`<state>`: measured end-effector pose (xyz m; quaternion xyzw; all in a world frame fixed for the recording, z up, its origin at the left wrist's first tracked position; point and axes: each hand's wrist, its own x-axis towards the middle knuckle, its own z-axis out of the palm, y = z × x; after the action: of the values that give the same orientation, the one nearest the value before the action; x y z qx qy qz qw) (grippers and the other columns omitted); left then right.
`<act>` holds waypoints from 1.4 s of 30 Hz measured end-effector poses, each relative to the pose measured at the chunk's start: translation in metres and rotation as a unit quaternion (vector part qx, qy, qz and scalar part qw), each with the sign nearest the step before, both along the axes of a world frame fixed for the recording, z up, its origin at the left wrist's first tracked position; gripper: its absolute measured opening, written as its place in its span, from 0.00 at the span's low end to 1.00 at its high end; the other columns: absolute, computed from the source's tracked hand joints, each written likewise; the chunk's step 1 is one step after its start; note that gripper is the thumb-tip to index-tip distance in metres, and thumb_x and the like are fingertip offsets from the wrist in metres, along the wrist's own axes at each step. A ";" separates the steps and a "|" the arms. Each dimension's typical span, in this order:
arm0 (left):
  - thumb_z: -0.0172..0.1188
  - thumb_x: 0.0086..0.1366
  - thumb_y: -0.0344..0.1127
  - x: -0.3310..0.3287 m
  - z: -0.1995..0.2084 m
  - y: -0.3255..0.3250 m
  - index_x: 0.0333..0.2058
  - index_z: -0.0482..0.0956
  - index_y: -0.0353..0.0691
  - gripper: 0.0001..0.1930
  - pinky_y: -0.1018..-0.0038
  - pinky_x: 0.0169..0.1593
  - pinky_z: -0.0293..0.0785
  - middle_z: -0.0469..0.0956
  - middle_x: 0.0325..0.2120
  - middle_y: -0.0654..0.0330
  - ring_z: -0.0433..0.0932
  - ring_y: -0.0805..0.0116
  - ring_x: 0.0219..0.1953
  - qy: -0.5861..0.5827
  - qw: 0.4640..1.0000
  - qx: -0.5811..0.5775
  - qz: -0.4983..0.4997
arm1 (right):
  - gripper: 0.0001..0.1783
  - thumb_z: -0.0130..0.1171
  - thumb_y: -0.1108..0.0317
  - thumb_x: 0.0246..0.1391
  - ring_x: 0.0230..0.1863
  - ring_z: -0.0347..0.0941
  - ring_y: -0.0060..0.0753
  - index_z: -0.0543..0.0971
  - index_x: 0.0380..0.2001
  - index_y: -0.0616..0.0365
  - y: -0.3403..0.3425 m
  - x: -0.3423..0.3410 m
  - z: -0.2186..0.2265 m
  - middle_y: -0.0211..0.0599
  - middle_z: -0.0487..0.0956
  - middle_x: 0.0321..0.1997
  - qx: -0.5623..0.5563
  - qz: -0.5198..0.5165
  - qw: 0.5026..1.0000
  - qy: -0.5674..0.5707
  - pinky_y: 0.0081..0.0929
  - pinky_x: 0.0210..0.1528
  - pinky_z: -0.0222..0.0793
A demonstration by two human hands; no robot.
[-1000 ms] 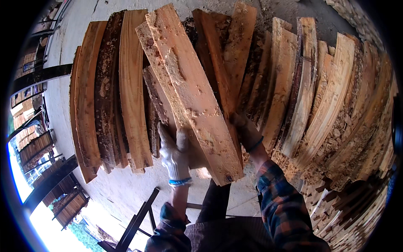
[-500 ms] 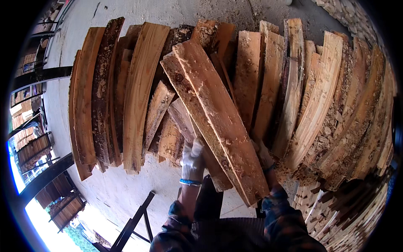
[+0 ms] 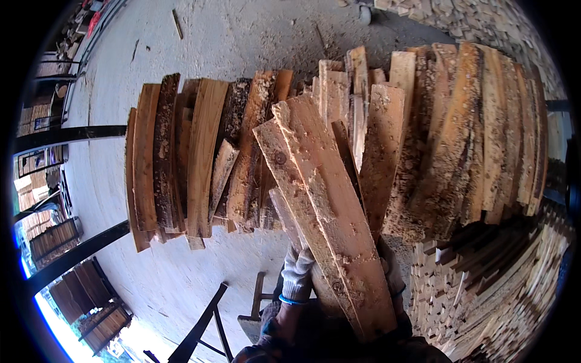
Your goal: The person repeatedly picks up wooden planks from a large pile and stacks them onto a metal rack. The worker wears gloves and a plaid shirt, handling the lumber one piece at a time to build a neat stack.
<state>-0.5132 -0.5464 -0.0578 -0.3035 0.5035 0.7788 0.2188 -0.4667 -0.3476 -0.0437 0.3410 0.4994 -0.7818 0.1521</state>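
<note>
A bundle of rough-sawn wooden boards (image 3: 339, 212), their faces specked with sawdust, is held slanting in front of me, with its far end toward the left. My left hand (image 3: 296, 275), in a pale knitted glove with a blue cuff, is closed on the bundle's left side near its lower end. On the opposite edge my right hand (image 3: 392, 272), also gloved, grips the boards; its fingers are mostly hidden behind them. Beyond the bundle lies a row of rough slabs (image 3: 206, 145), some with bark. Whether the board (image 3: 384, 127) just right of the bundle is held too, I cannot tell.
More sawdust-covered slabs (image 3: 460, 133) continue the row to the right. Stacked cut wood (image 3: 484, 290) rises at lower right, and more pieces (image 3: 472, 18) lie at far right. Dark metal bars (image 3: 78, 257) stand at left; a dark metal stand (image 3: 203, 327) is at lower left.
Both hands have drawn the held boards nearer to my body, away from the row. My view has shifted, so the row and floor appear displaced.
</note>
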 end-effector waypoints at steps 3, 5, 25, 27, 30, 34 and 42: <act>0.55 0.67 0.35 -0.001 0.054 0.032 0.54 0.69 0.36 0.19 0.78 0.44 0.72 0.77 0.41 0.64 0.74 0.74 0.39 0.063 0.992 -0.038 -0.102 | 0.54 0.64 0.41 0.45 0.63 0.63 0.38 0.57 0.64 0.71 0.036 0.007 0.087 0.48 0.66 0.64 0.038 -0.026 0.997 0.065 0.31 0.63 0.58; 0.52 0.68 0.37 0.016 0.081 0.050 0.54 0.69 0.34 0.19 0.78 0.44 0.72 0.77 0.39 0.63 0.74 0.73 0.39 0.164 0.946 -0.149 -0.235 | 0.43 0.63 0.49 0.50 0.56 0.69 0.34 0.63 0.60 0.69 0.057 0.050 0.117 0.47 0.72 0.57 0.108 -0.108 0.982 0.114 0.29 0.57 0.64; 0.43 0.71 0.45 0.330 0.244 0.352 0.63 0.57 0.32 0.28 0.65 0.59 0.67 0.61 0.61 0.43 0.68 0.49 0.56 0.393 0.650 0.129 -0.638 | 0.46 0.58 0.40 0.53 0.46 0.77 0.41 0.63 0.60 0.70 0.156 0.520 0.249 0.54 0.79 0.45 0.435 -0.445 0.782 -0.013 0.32 0.48 0.71; 0.47 0.70 0.46 0.379 0.211 0.402 0.65 0.52 0.32 0.32 0.67 0.58 0.69 0.62 0.61 0.45 0.68 0.53 0.57 0.201 0.707 0.187 -0.651 | 0.49 0.58 0.39 0.53 0.44 0.78 0.43 0.58 0.63 0.69 0.195 0.578 0.253 0.54 0.79 0.45 0.506 -0.410 0.754 -0.088 0.32 0.49 0.73; 0.49 0.70 0.45 0.466 0.202 0.482 0.66 0.50 0.31 0.33 0.67 0.57 0.71 0.65 0.59 0.51 0.70 0.60 0.54 0.113 0.716 0.044 -0.687 | 0.52 0.59 0.43 0.55 0.42 0.79 0.40 0.47 0.67 0.67 0.237 0.665 0.237 0.55 0.80 0.41 0.440 -0.541 0.713 -0.076 0.32 0.49 0.76; 0.60 0.58 0.49 0.514 0.185 0.546 0.63 0.56 0.30 0.40 0.58 0.56 0.71 0.68 0.54 0.38 0.70 0.48 0.55 0.373 0.432 -0.290 -0.768 | 0.55 0.58 0.45 0.55 0.40 0.77 0.44 0.35 0.70 0.54 0.276 0.654 0.196 0.57 0.75 0.48 0.490 -0.325 0.745 -0.316 0.32 0.43 0.75; 0.56 0.60 0.55 0.508 0.104 0.553 0.64 0.52 0.31 0.43 0.52 0.56 0.66 0.63 0.58 0.36 0.65 0.44 0.60 0.384 0.453 -0.201 -0.779 | 0.57 0.66 0.54 0.41 0.52 0.73 0.60 0.45 0.70 0.40 0.300 0.694 0.199 0.64 0.75 0.48 0.336 -0.395 0.783 -0.344 0.43 0.52 0.70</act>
<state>-0.0050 0.0063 0.0458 0.5095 0.7050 0.1980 0.4519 0.2270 -0.0477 0.1553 0.7840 0.4669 -0.3870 -0.1327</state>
